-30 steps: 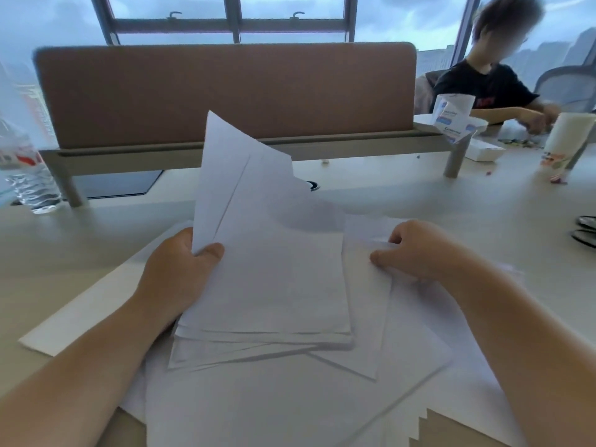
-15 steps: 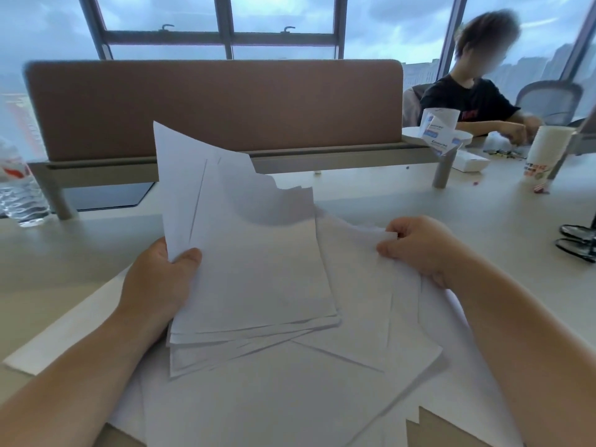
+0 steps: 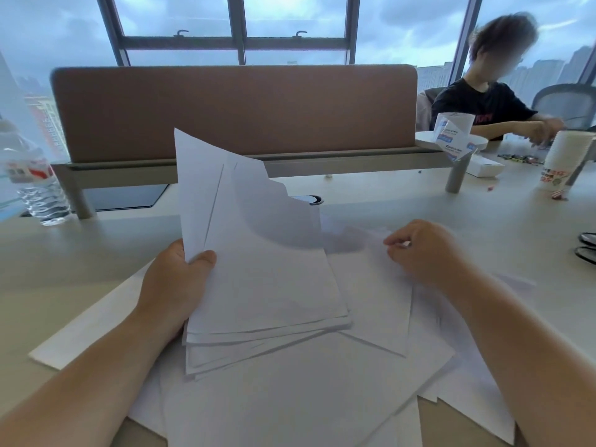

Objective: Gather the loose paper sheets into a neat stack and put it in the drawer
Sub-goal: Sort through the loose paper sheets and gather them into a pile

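left fingers (image 3: 201,258) are pinching the uneven sheaf (image 3: 264,279) raised over the desk (image 3: 80,259); right hand (image 3: 422,250) is nipping a loose sheet (image 3: 371,285) flat on it. drawer unseen. the fanned sheets are likely slipping out if the grip loosens.

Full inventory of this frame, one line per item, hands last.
held sheets: several, white, fanned, raised in left hand
loose sheets: several, white, spread on the desk
desk: one, pale, beneath everything
divider panel: one, brown, far desk edge
water bottle: one, clear, far left
paper cup: one, white, far right
seated person: one, black shirt, far right
left hand: grips held sheets
right hand: fingers pinch a loose sheet's edge
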The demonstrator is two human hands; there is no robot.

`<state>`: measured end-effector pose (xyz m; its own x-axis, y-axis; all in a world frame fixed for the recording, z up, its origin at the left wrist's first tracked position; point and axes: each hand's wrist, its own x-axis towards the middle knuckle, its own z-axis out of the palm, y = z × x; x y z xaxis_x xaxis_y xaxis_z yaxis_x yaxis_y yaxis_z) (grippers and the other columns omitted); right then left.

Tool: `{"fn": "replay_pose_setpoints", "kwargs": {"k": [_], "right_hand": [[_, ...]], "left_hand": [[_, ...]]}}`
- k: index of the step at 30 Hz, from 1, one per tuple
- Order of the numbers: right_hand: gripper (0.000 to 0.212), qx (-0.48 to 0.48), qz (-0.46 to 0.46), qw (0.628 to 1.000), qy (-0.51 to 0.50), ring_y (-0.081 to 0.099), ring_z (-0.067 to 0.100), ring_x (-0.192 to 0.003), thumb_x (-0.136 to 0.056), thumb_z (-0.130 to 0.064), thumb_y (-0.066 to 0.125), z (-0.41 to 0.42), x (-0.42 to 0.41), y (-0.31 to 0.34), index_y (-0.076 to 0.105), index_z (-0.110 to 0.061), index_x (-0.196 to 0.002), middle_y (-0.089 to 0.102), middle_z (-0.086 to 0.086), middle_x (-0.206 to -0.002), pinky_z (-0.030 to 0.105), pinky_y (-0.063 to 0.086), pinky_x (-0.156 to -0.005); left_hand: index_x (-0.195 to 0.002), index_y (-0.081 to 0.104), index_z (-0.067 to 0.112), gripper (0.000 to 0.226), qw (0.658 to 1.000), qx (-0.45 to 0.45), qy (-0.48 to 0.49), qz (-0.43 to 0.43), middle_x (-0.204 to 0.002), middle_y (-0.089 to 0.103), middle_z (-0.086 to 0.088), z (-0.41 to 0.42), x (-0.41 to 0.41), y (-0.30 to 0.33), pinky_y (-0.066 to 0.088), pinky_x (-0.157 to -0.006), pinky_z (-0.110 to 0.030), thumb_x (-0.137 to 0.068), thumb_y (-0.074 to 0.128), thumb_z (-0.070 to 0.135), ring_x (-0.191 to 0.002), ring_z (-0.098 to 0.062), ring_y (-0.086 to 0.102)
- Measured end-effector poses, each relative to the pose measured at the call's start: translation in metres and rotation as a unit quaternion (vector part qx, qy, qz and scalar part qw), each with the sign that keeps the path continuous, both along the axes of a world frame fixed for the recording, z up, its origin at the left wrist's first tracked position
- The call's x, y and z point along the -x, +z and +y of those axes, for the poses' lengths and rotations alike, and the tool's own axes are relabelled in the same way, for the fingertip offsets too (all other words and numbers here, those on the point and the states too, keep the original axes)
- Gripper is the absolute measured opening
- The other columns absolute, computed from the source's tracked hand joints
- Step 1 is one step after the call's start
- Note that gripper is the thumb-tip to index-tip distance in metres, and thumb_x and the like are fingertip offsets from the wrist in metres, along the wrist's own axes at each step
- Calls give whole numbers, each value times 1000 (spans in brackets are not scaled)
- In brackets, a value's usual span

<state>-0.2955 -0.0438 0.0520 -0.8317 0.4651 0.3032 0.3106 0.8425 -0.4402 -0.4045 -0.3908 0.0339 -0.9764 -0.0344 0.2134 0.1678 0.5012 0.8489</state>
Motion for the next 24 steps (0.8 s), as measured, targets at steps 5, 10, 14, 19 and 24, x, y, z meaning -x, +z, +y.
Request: {"fn": "replay_pose_setpoints", "kwargs": {"k": [5, 10, 14, 19, 24], "right_hand": [[18, -19, -80, 996, -34, 59, 25, -99, -77, -43, 73, -2, -2, -1, 72, -30, -89, 61, -7, -94, 31, 44, -81], [19, -13, -118, 991, -64, 59, 29, -98, -79, -39, 72, 1, -7, 4, 65, -21, -80, 63, 1, -86, 34, 49, -78], [11, 215, -33, 976, 2, 58, 18, -54, -81, -23, 78, -9, -9, 12, 75, -12, -82, 65, 1, -62, 26, 43, -51], [10, 229, -33, 973, -13, 63, 24, -62, -84, -6, 67, -9, -5, 3, 76, -5, -82, 71, 14, -74, 26, 50, -57], [32, 69, 209, 968, -124, 59, 38, -69, -98, -23, 52, 7, -12, 20, 60, -5, -73, 61, 12, -64, 36, 47, -59]], "left_hand": [[-109, 70, 21, 12, 1000, 4, -1, 2, -87, 66, 14, 0, 1, -1, 40, -61, -25, -102, 64, 29, -76, -8, 60], [-110, 70, 21, 13, 1000, 4, -6, 2, -88, 67, 11, 0, 1, -1, 41, -62, -26, -102, 64, 29, -77, -9, 60], [-110, 70, 22, 13, 1000, 0, -7, -1, -90, 68, 9, 0, 0, -1, 41, -63, -29, -102, 63, 29, -78, -11, 61], [-112, 71, 20, 17, 1000, -2, -8, -7, -96, 74, 3, 0, -1, 1, 43, -66, -33, -102, 63, 30, -85, -23, 67], [-111, 72, 20, 16, 1000, -5, -10, -14, -99, 75, 1, 0, -1, 1, 44, -70, -35, -101, 63, 30, -90, -29, 69]]}}
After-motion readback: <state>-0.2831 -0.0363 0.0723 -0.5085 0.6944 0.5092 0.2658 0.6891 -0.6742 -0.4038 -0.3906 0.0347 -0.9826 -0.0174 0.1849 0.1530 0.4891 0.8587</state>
